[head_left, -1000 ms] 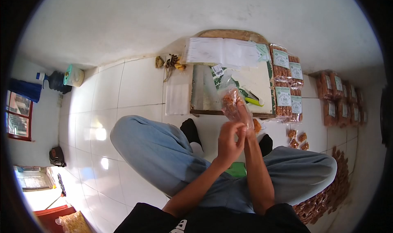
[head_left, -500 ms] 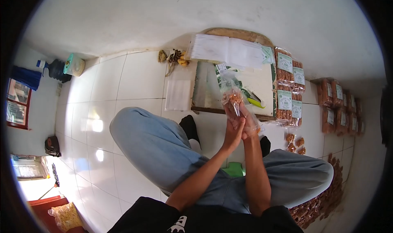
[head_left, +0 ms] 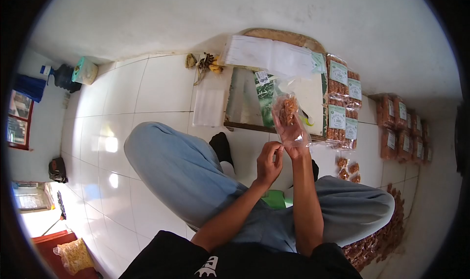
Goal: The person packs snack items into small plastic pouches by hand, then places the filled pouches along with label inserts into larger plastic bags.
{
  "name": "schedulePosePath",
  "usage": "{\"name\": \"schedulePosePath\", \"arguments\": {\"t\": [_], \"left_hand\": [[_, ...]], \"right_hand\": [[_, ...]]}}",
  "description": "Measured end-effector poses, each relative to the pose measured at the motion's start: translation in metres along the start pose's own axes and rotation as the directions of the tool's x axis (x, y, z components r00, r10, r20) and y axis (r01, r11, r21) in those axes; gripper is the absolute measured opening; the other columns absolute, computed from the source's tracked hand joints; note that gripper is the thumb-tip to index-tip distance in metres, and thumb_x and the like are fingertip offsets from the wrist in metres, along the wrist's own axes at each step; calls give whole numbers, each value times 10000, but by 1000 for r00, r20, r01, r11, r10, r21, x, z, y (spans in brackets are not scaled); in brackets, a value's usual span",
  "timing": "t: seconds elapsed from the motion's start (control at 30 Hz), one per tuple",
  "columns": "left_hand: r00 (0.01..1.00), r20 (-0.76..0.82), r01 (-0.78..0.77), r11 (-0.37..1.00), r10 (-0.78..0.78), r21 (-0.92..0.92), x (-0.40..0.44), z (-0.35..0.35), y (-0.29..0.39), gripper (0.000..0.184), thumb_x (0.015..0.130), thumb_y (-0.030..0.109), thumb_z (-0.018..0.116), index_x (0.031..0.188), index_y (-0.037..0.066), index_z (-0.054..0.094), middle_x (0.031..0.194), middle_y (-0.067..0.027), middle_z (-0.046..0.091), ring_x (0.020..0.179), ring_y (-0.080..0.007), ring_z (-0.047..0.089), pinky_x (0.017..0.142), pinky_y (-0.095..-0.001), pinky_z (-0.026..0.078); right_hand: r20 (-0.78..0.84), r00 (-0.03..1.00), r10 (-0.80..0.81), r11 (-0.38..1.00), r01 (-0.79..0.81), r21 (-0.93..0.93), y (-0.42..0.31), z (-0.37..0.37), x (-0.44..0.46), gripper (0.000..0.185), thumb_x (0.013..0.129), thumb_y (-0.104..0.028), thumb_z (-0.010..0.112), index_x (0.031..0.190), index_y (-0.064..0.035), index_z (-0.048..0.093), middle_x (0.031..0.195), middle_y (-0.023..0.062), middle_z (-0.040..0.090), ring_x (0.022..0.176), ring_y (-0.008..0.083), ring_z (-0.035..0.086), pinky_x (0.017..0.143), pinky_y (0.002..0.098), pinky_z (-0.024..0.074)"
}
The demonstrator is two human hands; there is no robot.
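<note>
A clear plastic bag (head_left: 284, 113) holding brown clustered snack pieces lies along my right hand (head_left: 295, 143), over the near edge of a low board. My right hand supports it from below, its fingers partly hidden by the plastic and the snacks. My left hand (head_left: 269, 164) is closed in a pinch at the bag's near left edge, just beside the right wrist. Beyond the bag, a green printed sheet (head_left: 265, 94) and a tool with a yellow-green handle (head_left: 308, 121) lie on the board (head_left: 243, 101).
White sheets or bags (head_left: 274, 52) lie at the back. Labelled snack packs (head_left: 338, 73) are stacked at the right, with more packs (head_left: 402, 113) farther off. Loose snack clusters (head_left: 353, 168) sit on the tiled floor, near a brown heap (head_left: 379, 237). Bananas (head_left: 214, 67) lie back left.
My left hand has come away from the right palm and moved left and down to the bag's edge. The bag now lies more spread out, with its snacks more visible.
</note>
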State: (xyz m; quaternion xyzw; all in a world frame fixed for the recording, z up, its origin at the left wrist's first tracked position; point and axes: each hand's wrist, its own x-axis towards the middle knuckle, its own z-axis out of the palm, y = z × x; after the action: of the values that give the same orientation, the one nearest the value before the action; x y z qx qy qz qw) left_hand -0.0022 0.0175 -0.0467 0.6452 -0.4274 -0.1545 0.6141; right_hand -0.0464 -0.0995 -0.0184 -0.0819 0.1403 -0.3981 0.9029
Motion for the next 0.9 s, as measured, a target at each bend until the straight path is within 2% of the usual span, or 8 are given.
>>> {"name": "schedulePosePath", "arguments": {"t": [0.1, 0.33, 0.5, 0.63, 0.7, 0.77, 0.83, 0.9], "left_hand": [[990, 80, -127, 978, 115, 167, -4, -3, -2, 80, 887, 11, 611, 962, 34, 598, 928, -123, 635, 816, -316, 641, 687, -383, 526], [968, 169, -207, 969, 184, 132, -18, -1, 2, 81, 861, 19, 634, 938, 35, 615, 927, -137, 637, 828, -336, 638, 677, -400, 524], [923, 299, -273, 960, 242, 67, -30, -1, 12, 105, 828, 19, 670, 923, 42, 631, 930, -114, 649, 830, -315, 644, 665, -386, 538], [866, 422, -286, 958, 268, -20, -37, -5, 22, 114, 780, 32, 701, 872, 53, 637, 937, -106, 649, 831, -305, 648, 705, -395, 539], [866, 424, -278, 960, 266, -34, -37, -10, 26, 103, 774, 25, 686, 858, 50, 630, 894, -108, 648, 833, -310, 647, 715, -406, 531], [853, 496, -224, 972, 160, 73, -31, -21, 25, 91, 796, 81, 691, 848, 44, 626, 825, -119, 634, 826, -308, 647, 676, -384, 514], [989, 143, 36, 999, -39, 23, -22, -13, 8, 184, 863, 218, 680, 831, 43, 634, 768, -117, 626, 783, -263, 646, 670, -358, 489], [816, -61, 577, 816, -574, 37, 19, -15, -11, 359, 913, 392, 655, 935, 39, 594, 860, -114, 625, 822, -227, 624, 737, -344, 484]], "right_hand": [[10, 997, -70, 995, 69, 65, 2, 8, 5, 462, 996, -177, 542, 1428, -80, 410, 1437, 105, 462, 1331, 272, 452, 1125, 412, 418], [27, 1000, 6, 999, -8, 41, -6, -13, 16, 494, 995, -192, 543, 1437, -48, 378, 1449, 97, 448, 1345, 266, 433, 1161, 416, 372], [66, 991, -113, 964, 126, -233, -8, 0, 28, 559, 992, -209, 560, 1468, -45, 318, 1472, 80, 409, 1383, 233, 375, 1197, 388, 296], [107, 982, -157, 903, 187, -388, -5, -17, 41, 560, 995, -163, 559, 1471, -19, 302, 1425, 126, 460, 1327, 235, 450, 1148, 356, 365], [54, 956, -288, 581, 219, -784, 1, -33, 46, 609, 986, -121, 566, 1494, -19, 246, 1408, 114, 481, 1324, 216, 455, 1105, 306, 366], [195, 916, -351, 520, 364, -773, 13, -39, 48, 630, 980, -135, 578, 1487, 3, 230, 1421, 134, 464, 1287, 273, 482, 1098, 369, 367], [330, 853, -404, 455, 501, -737, 18, -45, 48, 653, 975, -150, 589, 1481, 25, 214, 1434, 155, 446, 1250, 330, 509, 1092, 433, 368], [572, 760, -308, -344, 472, -812, 17, -60, 45, 695, 927, -47, 594, 1498, -9, 200, 1468, 146, 420, 1364, 245, 403, 1059, 321, 383]]}}
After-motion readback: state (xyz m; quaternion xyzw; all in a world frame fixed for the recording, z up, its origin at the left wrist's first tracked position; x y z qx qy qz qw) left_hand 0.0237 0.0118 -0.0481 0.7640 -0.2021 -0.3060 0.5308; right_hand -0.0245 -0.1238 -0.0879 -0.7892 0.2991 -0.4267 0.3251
